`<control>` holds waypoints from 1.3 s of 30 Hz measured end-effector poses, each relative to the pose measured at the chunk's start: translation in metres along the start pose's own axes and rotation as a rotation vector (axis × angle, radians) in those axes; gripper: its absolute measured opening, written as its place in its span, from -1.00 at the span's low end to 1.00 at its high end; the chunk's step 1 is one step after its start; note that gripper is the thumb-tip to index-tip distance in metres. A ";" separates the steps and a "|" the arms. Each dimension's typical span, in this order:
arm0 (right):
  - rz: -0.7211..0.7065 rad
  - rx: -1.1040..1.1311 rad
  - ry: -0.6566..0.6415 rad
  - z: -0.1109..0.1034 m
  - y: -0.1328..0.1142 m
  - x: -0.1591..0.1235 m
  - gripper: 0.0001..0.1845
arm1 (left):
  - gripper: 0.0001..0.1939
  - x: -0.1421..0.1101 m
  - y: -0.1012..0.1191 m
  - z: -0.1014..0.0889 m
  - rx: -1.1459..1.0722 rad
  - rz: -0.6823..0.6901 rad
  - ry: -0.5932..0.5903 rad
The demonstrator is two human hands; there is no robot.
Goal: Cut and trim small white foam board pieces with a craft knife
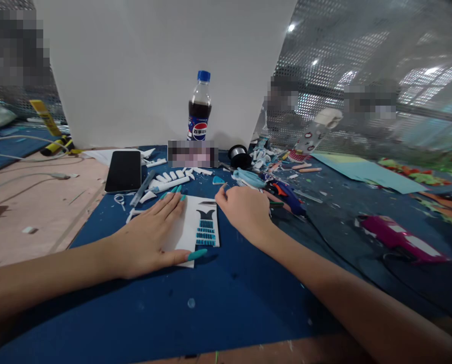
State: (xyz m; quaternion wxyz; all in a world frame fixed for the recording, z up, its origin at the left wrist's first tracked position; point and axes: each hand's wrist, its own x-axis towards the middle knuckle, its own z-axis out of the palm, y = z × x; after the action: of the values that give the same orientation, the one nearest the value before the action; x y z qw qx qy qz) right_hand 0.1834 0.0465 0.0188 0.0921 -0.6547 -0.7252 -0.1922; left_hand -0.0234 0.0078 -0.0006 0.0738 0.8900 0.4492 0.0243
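Observation:
My left hand (153, 235) lies flat on a sheet of white paper (186, 259), fingers stretched out, with long teal nails. Beside it, the paper carries a small picture of a dark forked tail shape (205, 215) above rows of blue and black strips (205, 232). My right hand (246, 207) is closed, with its fingers curled at the paper's upper right edge. What it holds, if anything, is hidden under the fingers. A small blue rounded triangle (218, 180) lies just past its fingertips.
Behind the hands are a black phone (123, 172), white foam pieces (171, 177), a cola bottle (199, 108) and a wire spool (239, 156). To the right lie a blue glue gun (292, 199) with its cord, a magenta tool (402, 238) and light blue sheets (370, 172).

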 end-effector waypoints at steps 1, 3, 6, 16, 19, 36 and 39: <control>-0.006 0.003 0.005 0.000 -0.001 -0.001 -0.52 | -0.04 0.000 0.000 0.000 0.004 0.004 0.007; -0.019 0.013 0.010 0.002 -0.001 -0.002 -0.52 | -0.05 -0.001 -0.001 0.000 0.012 0.005 -0.005; -0.041 0.009 0.023 0.003 -0.001 -0.004 -0.52 | -0.04 -0.001 0.001 -0.002 0.015 -0.012 -0.053; -0.054 0.010 0.067 0.004 -0.002 -0.004 -0.52 | -0.04 0.001 0.003 -0.002 0.033 -0.010 -0.028; -0.058 -0.010 0.099 0.005 -0.003 -0.005 -0.52 | -0.04 0.001 0.001 0.000 0.013 -0.003 -0.012; -0.127 -0.099 0.183 0.003 -0.008 -0.007 -0.46 | -0.05 0.001 -0.001 0.000 0.029 0.014 -0.018; -0.137 -0.114 0.191 0.002 -0.008 -0.007 -0.47 | -0.07 0.000 -0.002 0.001 0.018 0.036 0.017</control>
State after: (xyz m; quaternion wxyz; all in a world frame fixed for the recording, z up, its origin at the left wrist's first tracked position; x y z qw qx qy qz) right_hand 0.1764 0.0405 0.0136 0.1100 -0.5866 -0.7441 -0.3002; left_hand -0.0251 0.0094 -0.0020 0.0616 0.8985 0.4338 0.0289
